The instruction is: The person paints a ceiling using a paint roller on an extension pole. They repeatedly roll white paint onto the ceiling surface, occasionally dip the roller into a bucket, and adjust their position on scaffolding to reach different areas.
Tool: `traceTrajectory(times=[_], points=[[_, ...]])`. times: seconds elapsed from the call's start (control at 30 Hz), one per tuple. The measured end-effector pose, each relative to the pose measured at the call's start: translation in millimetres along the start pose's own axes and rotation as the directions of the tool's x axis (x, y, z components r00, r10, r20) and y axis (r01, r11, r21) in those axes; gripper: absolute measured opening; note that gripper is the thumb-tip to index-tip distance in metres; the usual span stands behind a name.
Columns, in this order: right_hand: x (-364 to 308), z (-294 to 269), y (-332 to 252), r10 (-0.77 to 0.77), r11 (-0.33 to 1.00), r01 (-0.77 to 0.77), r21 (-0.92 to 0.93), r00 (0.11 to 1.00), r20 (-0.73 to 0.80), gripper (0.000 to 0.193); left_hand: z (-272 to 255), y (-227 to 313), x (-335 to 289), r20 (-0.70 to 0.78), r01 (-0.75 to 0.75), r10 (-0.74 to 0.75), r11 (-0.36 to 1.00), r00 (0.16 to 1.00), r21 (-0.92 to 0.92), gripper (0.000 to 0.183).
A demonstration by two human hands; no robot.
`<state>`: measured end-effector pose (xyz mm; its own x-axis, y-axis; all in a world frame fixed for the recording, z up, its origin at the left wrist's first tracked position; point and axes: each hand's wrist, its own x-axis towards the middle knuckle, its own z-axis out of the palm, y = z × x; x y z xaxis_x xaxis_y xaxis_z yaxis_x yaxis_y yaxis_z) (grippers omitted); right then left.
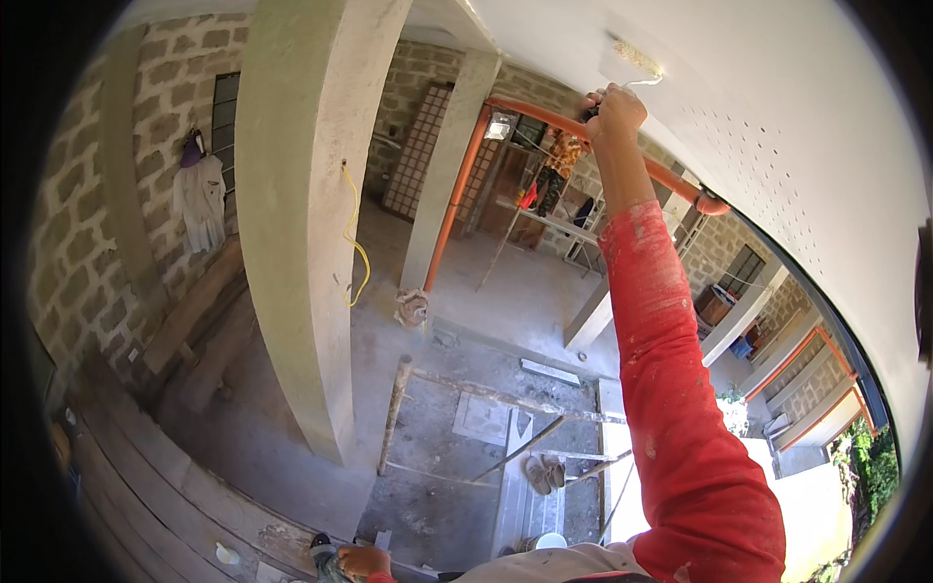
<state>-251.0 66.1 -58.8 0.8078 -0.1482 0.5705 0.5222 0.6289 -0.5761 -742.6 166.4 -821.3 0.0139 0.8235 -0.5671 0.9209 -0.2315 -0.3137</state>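
Observation:
My right arm, in a red, paint-spotted sleeve, reaches up to the white ceiling point(777, 107). At its end my right hand point(619, 112) is wrapped round the handle of a paint roller point(637, 58). The roller's pale, yellowish sleeve lies against or very close to the ceiling surface. Low in the picture, my left hand point(365, 562) is closed beside a dark, rounded object point(322, 550) near the edge of the wooden planks point(146, 466). Whether it grips that object cannot be made out.
Below me stands a metal scaffold frame point(505, 396), with a pair of shoes point(544, 473) and a white bucket point(551, 540) lower down. A concrete column point(316, 223) rises at left, a yellow cable point(360, 257) hanging from it. Farther off, a person point(559, 170) stands on scaffolding beside orange pipes point(457, 199).

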Motion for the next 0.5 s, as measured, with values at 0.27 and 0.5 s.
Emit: traceTrajectory(times=[0.27,0.5], points=[[-99,43,-23,-0.059,0.998,0.062,-0.019,0.993,0.103,0.006,0,-4,-2,-0.003,0.011,-0.011,1.000,1.000,-0.021,0.068],[-89,39,-9,-0.056,0.998,0.059,-0.021,0.990,0.129,0.058,-21,-11,-24,-0.024,0.038,-0.038,0.999,0.999,-0.035,0.068]])
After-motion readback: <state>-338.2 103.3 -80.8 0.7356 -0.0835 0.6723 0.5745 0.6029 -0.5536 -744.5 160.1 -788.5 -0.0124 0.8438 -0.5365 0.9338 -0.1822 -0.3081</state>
